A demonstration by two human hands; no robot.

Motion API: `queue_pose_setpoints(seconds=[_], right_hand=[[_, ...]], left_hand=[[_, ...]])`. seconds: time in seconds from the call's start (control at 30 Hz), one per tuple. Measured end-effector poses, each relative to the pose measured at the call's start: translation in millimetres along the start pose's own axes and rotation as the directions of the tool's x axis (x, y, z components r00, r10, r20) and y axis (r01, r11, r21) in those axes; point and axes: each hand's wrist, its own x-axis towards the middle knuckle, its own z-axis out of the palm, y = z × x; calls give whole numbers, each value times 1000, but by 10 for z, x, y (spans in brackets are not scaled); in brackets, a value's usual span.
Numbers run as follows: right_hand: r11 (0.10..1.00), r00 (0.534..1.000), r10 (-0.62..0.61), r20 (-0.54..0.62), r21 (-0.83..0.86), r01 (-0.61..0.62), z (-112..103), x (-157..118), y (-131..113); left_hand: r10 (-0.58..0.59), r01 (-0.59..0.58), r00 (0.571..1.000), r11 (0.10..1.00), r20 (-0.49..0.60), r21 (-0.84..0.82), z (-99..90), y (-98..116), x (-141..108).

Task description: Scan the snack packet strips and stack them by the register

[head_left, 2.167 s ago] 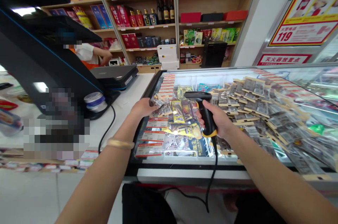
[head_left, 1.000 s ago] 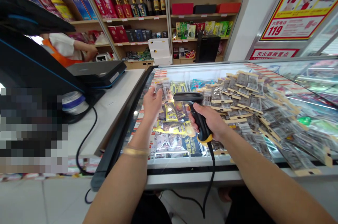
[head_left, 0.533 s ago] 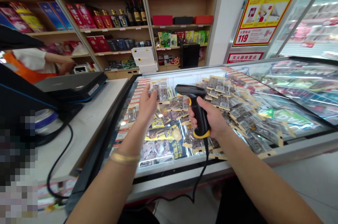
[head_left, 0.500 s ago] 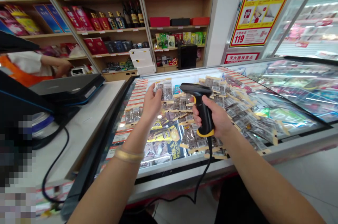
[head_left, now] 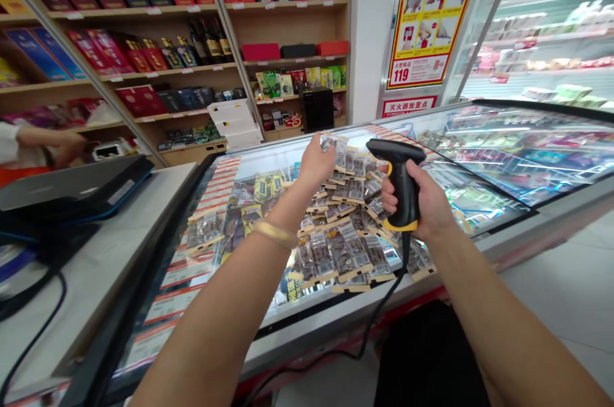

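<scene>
A black-and-yellow barcode scanner [head_left: 405, 186] is in my right hand [head_left: 432, 202], with the fingers wrapped round its grip and its head pointing left. My left hand [head_left: 317, 164], with a gold bangle on the wrist, pinches a small clear packet [head_left: 339, 150] at the far side of the pile. Below and between the hands lies a heap of similar packets [head_left: 343, 250] with cream-coloured top strips, on the glass top of a chest freezer [head_left: 240, 157]. A single packet [head_left: 206, 230] lies apart at the left. My left fingertips are partly hidden.
The scanner's cable [head_left: 367, 330] hangs over the freezer's front edge. On the left, a counter [head_left: 119, 247] carries a dark flat device [head_left: 77, 186]. Another person's arm [head_left: 45, 138] shows behind it. Shelves [head_left: 288, 4] of boxed goods stand at the back.
Both hands have moved right across the freezer top, with the scanner and the packet still held. The view has turned right, and the pile and shelves now appear farther left.
</scene>
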Motion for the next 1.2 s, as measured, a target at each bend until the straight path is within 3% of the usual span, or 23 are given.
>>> queue_pose_setpoints(seconds=[0.1, 0.17, 0.4, 0.5, 0.63, 0.77, 0.9, 1.03, 1.2], right_hand=[[1000, 1000, 13, -13, 2, -13, -52, 12, -11], [1000, 1000, 27, -12, 7, -26, -69, 16, -3], [998, 999, 30, -17, -46, -31, 6, 8, -15], [998, 999, 47, 7, -43, -46, 125, -8, -10], [996, 995, 84, 63, -39, -81, 387, -18, 135], [977, 965, 212, 152, -66, -204, 799, -18, 484], [942, 915, 332, 228, -123, -311, 1228, -17, 893], [904, 866, 421, 270, -204, -376, 1425, -4, 1208], [876, 836, 477, 271, -218, -430, 1339, -12, 1448]], left_hand=[[-71, 42, 994, 953, 86, 300, 42, 112, -27], [-91, 51, 992, 925, 89, 376, 60, 113, -54], [-50, 59, 997, 983, -55, 174, -16, -70, -50], [-2, 16, 991, 994, -137, 104, -216, -222, -81], [8, 29, 968, 989, -252, 146, -685, -635, -203], [-141, 224, 936, 945, -323, 236, -1302, -1199, -428], [-343, 495, 842, 797, -417, 346, -1821, -1651, -719], [-498, 624, 780, 656, -378, 424, -1958, -1859, -958], [-540, 616, 786, 644, -301, 454, -1826, -1945, -1053]])
